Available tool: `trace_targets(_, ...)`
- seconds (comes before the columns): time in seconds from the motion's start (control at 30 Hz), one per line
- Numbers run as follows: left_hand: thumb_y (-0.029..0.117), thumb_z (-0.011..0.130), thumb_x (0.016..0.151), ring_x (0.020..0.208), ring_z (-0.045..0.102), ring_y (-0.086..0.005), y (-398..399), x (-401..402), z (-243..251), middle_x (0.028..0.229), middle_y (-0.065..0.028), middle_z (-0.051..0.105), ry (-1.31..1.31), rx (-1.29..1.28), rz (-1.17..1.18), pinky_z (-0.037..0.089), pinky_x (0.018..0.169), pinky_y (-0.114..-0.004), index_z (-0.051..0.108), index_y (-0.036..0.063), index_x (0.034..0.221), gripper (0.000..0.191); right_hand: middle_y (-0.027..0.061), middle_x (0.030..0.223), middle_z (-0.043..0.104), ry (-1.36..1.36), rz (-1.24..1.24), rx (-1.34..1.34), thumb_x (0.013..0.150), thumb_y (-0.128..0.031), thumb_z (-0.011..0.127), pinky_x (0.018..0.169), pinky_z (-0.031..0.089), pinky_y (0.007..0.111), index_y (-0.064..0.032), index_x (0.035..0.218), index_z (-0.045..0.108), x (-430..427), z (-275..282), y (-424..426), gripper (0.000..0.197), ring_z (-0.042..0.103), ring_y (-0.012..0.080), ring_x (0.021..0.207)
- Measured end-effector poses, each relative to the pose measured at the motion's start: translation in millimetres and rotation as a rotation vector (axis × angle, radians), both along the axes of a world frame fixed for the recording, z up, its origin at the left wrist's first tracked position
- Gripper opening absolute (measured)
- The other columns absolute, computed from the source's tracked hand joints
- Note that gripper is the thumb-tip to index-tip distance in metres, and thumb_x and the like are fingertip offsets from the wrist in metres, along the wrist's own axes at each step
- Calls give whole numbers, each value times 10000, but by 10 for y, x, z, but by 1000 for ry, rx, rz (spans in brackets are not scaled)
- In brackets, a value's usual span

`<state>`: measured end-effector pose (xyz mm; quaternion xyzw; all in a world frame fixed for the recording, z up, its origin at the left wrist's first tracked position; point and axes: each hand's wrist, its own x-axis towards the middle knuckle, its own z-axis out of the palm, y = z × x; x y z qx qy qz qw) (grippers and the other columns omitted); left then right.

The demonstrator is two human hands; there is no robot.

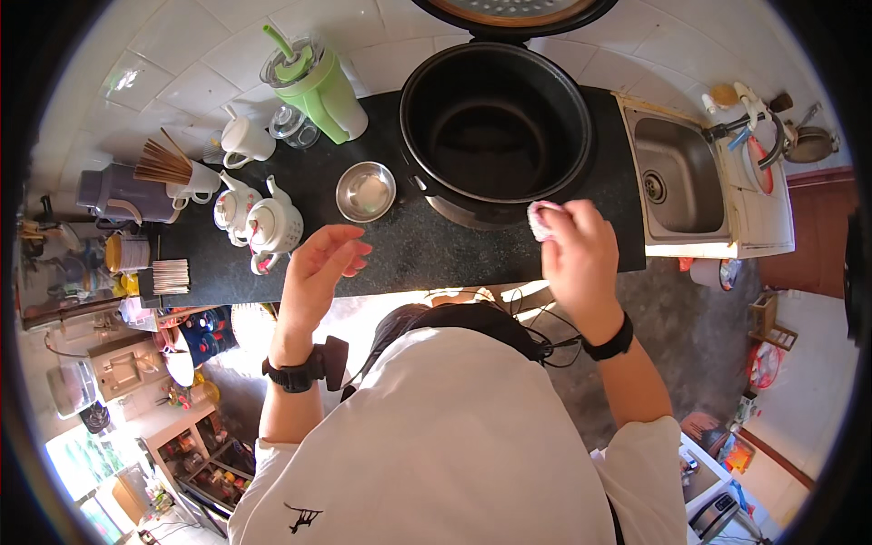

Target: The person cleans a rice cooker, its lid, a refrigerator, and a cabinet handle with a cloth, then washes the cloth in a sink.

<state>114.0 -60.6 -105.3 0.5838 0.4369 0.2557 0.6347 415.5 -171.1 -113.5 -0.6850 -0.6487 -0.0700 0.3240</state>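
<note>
My right hand [582, 262] grips a small white and pink cloth [540, 219] just in front of a large black rice cooker [497, 136], whose lid [518, 12] stands raised at the wall. Inside, its dark pot looks bare. My left hand [323, 269] hovers over the counter's front edge with its fingers loosely curled and nothing in them. Beyond that hand lies a shallow steel bowl [366, 192]. Close to its left are two white teapots [274, 225] with painted patterns.
Along the back stand a green tumbler [320, 88] with a straw, a glass jar [294, 127], a white mug [246, 139], a cup of chopsticks [194, 180] and a grey jug [129, 194]. A steel sink [678, 174] adjoins the dark counter [449, 255] at right. Cables [545, 327] hang by my waist.
</note>
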Motion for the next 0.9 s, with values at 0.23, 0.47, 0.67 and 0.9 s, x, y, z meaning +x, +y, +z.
trace_targets(0.23,166,535,945,805,584,-79,-26,-101,-7,946,-55,665,27,-8,40,454,733,-221,586,12,1122,240,38,934,556,1297,163,-174,773,78,537,598,436,222,58,1009,612,299,-59,-143,248,532,77,735)
trace_targets(0.47,173,541,943,804,581,-78,-33,-69,-24,943,-49,664,33,6,13,453,726,-224,587,18,1123,242,44,824,524,-15,110,-25,735,-37,651,699,422,363,-92,918,629,-29,0,56,192,531,224,779)
trace_targets(0.67,173,551,937,812,582,-80,-38,-28,-19,939,-49,663,35,11,-17,451,724,-225,586,16,1127,249,16,763,502,-298,134,-38,789,-121,635,697,393,356,-130,818,657,143,129,120,38,512,196,729)
trace_targets(0.9,181,558,935,810,579,-84,-105,-110,-90,941,-46,661,64,-12,13,456,729,-230,586,17,1126,253,37,798,502,-242,50,-74,721,-43,625,726,401,370,-102,869,652,214,110,76,161,516,224,787)
